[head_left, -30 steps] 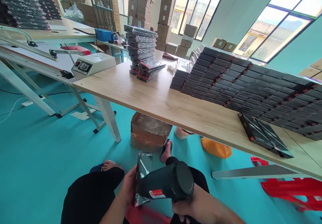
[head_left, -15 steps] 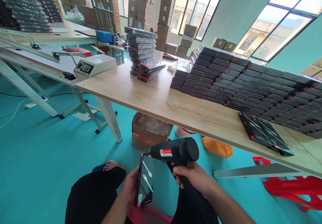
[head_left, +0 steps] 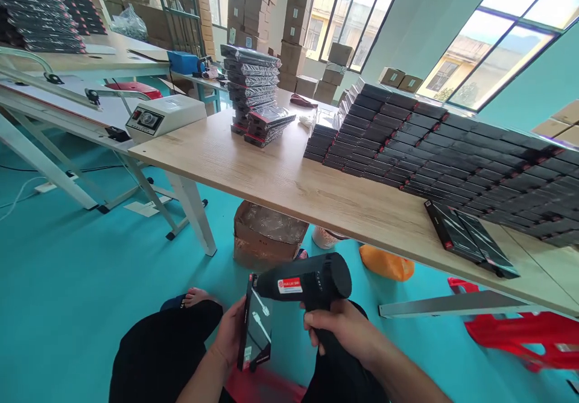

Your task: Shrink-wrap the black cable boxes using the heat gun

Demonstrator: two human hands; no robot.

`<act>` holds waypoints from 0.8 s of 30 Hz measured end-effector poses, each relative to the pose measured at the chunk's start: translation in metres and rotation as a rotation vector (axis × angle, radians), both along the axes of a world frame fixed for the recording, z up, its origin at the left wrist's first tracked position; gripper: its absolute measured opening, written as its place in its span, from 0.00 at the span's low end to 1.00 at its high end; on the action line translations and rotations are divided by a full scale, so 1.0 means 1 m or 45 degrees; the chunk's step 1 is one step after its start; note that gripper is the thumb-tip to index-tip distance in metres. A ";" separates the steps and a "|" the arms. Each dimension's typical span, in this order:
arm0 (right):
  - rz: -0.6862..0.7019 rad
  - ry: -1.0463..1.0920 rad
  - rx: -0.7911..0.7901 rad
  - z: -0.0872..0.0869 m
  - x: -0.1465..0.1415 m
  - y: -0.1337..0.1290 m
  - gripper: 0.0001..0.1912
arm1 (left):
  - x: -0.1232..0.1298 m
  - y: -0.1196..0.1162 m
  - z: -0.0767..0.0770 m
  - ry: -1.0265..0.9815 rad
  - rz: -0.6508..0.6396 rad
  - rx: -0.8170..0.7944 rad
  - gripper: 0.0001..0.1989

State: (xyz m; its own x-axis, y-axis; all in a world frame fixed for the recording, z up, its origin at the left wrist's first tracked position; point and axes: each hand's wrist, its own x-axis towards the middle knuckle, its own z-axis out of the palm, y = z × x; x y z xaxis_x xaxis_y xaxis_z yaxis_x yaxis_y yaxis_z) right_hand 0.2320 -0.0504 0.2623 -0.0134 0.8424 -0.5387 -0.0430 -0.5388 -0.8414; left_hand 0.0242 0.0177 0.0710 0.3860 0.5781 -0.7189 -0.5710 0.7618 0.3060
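Observation:
My left hand (head_left: 230, 332) holds a slim black box (head_left: 259, 330) upright by its left side, over my lap. White cable connectors are pictured on the box front. Wrapped round the handle of a black heat gun (head_left: 307, 279), my right hand (head_left: 337, 324) keeps it level, its nozzle pointing left at the top of the box. The nozzle overlaps the upper edge of the box; whether they touch I cannot tell. A red and white label marks the gun's barrel.
On the wooden table (head_left: 280, 177) stand a large block of black boxes (head_left: 443, 155), a wrapped stack (head_left: 253, 83) and two loose boxes (head_left: 470, 237). Beneath it are an open carton (head_left: 266, 234) and an orange bag (head_left: 386, 262). A white machine (head_left: 167, 116) sits left.
The heat gun has shifted slightly left, its nozzle now overlapping the box's top. The box has turned a little in my left hand, and the whole view has moved slightly.

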 end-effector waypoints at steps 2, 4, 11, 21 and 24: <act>0.245 -0.052 -0.058 0.010 -0.003 -0.008 0.03 | 0.000 0.000 0.002 -0.019 -0.013 0.015 0.16; 0.494 -0.142 -0.168 0.016 -0.006 -0.013 0.02 | 0.001 -0.001 0.002 -0.003 -0.011 0.033 0.14; 0.206 -0.250 0.069 0.016 -0.003 -0.004 0.03 | -0.001 -0.001 -0.003 -0.040 -0.131 -0.020 0.16; 0.186 -0.233 0.056 0.008 0.016 0.013 0.07 | -0.003 -0.004 0.005 0.058 -0.021 0.061 0.06; 0.249 -0.242 -0.056 0.004 0.029 0.008 0.08 | -0.005 -0.003 0.008 0.064 0.008 0.069 0.04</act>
